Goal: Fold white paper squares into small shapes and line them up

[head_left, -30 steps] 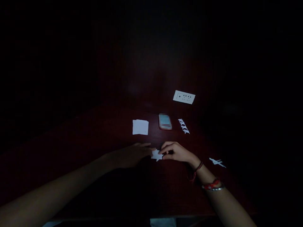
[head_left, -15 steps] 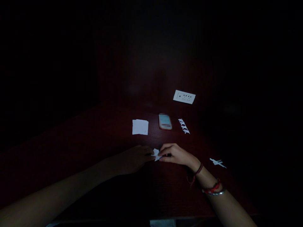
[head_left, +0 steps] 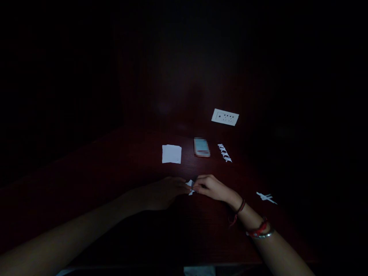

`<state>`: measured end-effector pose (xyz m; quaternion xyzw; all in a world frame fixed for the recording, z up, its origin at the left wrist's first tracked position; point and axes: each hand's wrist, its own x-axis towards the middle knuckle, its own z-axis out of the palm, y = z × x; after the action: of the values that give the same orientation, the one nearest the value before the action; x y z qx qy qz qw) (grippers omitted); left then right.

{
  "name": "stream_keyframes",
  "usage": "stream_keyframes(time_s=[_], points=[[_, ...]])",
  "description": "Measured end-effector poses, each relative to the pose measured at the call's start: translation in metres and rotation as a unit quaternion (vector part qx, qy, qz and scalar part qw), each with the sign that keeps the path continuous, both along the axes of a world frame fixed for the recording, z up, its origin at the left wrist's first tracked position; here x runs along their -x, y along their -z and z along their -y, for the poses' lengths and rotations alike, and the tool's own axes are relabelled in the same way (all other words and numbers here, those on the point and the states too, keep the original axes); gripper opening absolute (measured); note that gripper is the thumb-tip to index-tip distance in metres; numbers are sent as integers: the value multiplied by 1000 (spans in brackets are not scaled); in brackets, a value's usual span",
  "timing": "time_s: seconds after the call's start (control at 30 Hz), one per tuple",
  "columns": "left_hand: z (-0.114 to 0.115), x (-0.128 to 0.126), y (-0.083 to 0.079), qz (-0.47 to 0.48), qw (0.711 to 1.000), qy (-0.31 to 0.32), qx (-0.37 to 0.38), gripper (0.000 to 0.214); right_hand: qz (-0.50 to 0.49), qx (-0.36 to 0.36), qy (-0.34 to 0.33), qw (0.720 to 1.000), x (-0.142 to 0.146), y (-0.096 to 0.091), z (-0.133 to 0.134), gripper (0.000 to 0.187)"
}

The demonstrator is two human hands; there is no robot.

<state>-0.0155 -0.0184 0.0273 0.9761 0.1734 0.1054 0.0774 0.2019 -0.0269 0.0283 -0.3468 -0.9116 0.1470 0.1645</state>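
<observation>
The scene is very dark. A small folded white paper piece (head_left: 190,187) lies on the dark red table (head_left: 129,165), pinched between both hands. My left hand (head_left: 165,191) comes in from the left, its fingertips pressed on the paper's left edge. My right hand (head_left: 211,187), with red thread and a metal bangle at the wrist, closes its fingers over the paper's right side. Most of the paper is hidden by the fingers.
A white square of paper (head_left: 171,154) lies beyond the hands. Right of it lie a small blurred card-like object (head_left: 201,147) and a row of folded white pieces (head_left: 224,152). A white socket plate (head_left: 225,117) sits on the back wall. More white strips (head_left: 266,197) lie at the right.
Both hands have closed in on the small paper piece; less of it shows now than a second ago. The other things have not moved.
</observation>
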Motion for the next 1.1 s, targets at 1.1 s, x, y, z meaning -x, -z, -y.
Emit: stream_keyframes(time_s=[1.1], points=[[-2,1,0,-24,999,3,-26,57,-34,111,70,991,-4,5,-4,19]])
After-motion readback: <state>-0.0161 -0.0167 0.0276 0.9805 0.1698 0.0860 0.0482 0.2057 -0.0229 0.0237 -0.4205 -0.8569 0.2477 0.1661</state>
